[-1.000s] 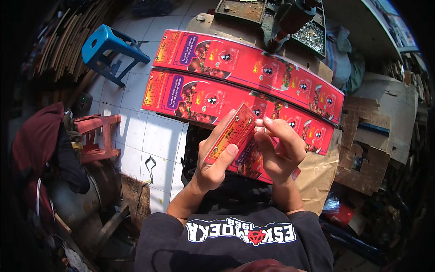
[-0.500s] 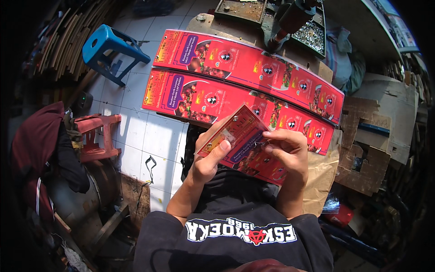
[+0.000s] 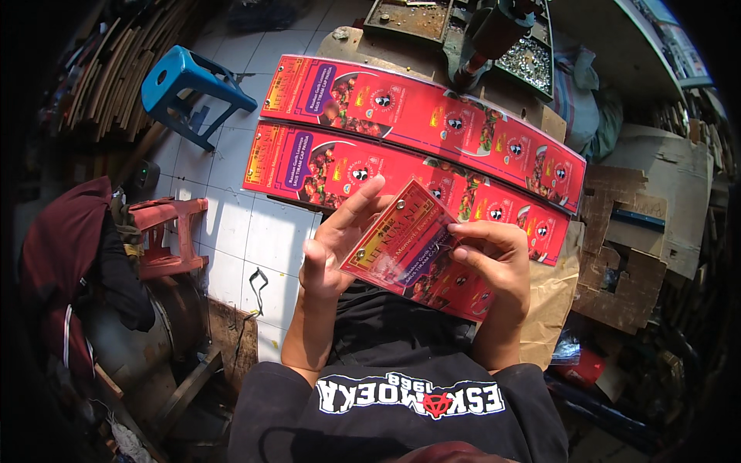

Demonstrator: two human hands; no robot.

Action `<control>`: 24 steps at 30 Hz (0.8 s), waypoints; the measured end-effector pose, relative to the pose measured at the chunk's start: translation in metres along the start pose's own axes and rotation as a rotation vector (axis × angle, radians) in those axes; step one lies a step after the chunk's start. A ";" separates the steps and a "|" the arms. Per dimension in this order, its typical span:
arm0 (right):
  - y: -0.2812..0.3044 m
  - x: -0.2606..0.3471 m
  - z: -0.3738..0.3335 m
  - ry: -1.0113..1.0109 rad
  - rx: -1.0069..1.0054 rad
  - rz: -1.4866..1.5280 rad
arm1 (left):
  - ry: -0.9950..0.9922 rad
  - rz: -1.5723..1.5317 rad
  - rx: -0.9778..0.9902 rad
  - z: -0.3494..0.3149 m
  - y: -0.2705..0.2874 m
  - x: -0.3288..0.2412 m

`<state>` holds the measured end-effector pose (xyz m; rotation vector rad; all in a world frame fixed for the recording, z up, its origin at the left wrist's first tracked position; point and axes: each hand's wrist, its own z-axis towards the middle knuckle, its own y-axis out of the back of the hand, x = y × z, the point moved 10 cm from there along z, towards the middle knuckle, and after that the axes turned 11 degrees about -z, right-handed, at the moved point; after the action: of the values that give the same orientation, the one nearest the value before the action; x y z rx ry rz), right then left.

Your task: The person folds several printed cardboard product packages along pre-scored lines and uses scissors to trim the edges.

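A glossy red printed strip (image 3: pixel 421 258) with a yellow and purple end is tilted in front of my chest. Small metal eyelets show near two corners of its yellow end. My right hand (image 3: pixel 498 258) pinches the strip along its right edge, between thumb and fingers. My left hand (image 3: pixel 328 243) is spread beside the yellow end, thumb and fingers apart; whether the palm still touches the edge is hard to see. Beyond both hands, two longer rows of similar red printed strips, a far one (image 3: pixel 417 116) and a near one (image 3: pixel 394 166), lie side by side.
A dark press-like machine (image 3: pixel 494 38) stands past the strips, beside a tray of small shiny metal pieces (image 3: pixel 526 63). To the left are a blue stool (image 3: pixel 181 85) and a red stool (image 3: pixel 166 231). Cut cardboard (image 3: pixel 617 239) and brown paper (image 3: pixel 549 309) lie at the right.
My left hand has let go of the strip's yellow end and opened, moving slightly left. The strip has shifted a little right and down, still pinched by my right hand.
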<state>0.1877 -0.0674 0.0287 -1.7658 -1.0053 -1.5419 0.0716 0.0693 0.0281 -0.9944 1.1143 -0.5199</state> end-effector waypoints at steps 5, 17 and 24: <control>-0.003 -0.003 -0.003 -0.043 0.025 0.041 | 0.109 0.104 -0.064 0.007 0.010 0.001; -0.014 -0.018 -0.007 -0.089 0.061 0.100 | -0.054 0.360 -0.139 0.005 0.026 -0.006; -0.017 -0.022 -0.007 -0.096 0.089 0.151 | -0.276 0.535 -0.076 0.007 0.010 -0.021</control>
<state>0.1686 -0.0674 0.0071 -1.8235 -0.9472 -1.3116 0.0687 0.0935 0.0307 -0.7615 1.0978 0.0904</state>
